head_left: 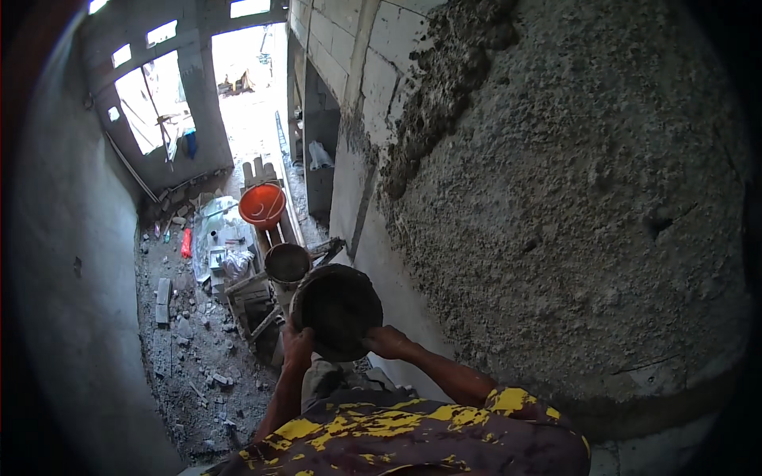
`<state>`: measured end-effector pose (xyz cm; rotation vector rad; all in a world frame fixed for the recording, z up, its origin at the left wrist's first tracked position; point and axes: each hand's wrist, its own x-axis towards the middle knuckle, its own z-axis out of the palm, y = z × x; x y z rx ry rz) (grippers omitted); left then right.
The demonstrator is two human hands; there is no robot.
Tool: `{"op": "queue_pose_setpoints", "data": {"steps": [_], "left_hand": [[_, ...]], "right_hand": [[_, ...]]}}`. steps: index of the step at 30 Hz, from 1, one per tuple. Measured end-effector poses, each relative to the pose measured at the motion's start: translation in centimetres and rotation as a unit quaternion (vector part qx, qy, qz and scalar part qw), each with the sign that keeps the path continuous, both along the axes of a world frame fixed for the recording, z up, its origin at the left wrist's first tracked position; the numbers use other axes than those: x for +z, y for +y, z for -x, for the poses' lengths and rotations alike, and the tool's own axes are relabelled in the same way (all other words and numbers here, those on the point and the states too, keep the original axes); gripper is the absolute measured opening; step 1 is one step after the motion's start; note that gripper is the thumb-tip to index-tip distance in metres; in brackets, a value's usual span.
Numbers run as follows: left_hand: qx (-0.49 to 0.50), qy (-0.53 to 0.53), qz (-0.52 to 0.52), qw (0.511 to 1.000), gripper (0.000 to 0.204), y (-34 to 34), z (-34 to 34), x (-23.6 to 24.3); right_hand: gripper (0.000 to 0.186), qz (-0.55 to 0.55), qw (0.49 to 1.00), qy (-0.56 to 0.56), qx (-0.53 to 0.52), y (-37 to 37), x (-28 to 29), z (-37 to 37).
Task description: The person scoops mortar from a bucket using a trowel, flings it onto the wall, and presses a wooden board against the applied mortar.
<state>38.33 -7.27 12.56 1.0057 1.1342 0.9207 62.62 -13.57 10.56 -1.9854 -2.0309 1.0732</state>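
A round dark tub (pixel 340 308) is held in front of my body, its mouth tilted up toward me. My left hand (pixel 298 346) is closed on the tub's near left rim. On the near right, my right hand (pixel 387 343) grips the same rim. The tub's inside is dark, and I cannot make out how much is in it. Just beyond it stands a smaller dark bucket (pixel 287 262) with greyish contents. Farther off, an orange basin (pixel 263 205) rests on wooden planks (pixel 274 236).
A wall coated with rough wet mortar (pixel 556 214) rises close on my right. Bare blocks (pixel 329 36) show beyond the mortar. Far below, rubble and loose blocks (pixel 163 301) litter the floor beside a plastic sheet (pixel 213 216). A bright doorway (pixel 242 95) opens at the far end.
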Motion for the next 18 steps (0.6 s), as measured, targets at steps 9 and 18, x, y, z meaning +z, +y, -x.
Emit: {"op": "queue_pose_setpoints", "data": {"steps": [9, 18], "left_hand": [[0.149, -0.190, 0.033, 0.970, 0.066, 4.0, 5.9, -5.9], [0.329, -0.095, 0.100, 0.934, 0.066, 7.7, 12.7, -12.2]], "right_hand": [[0.032, -0.125, 0.983, -0.110, 0.080, 10.9, 13.4, 3.3], [0.029, -0.168, 0.810, 0.255, 0.500, 23.8, 31.7, 15.2]]}}
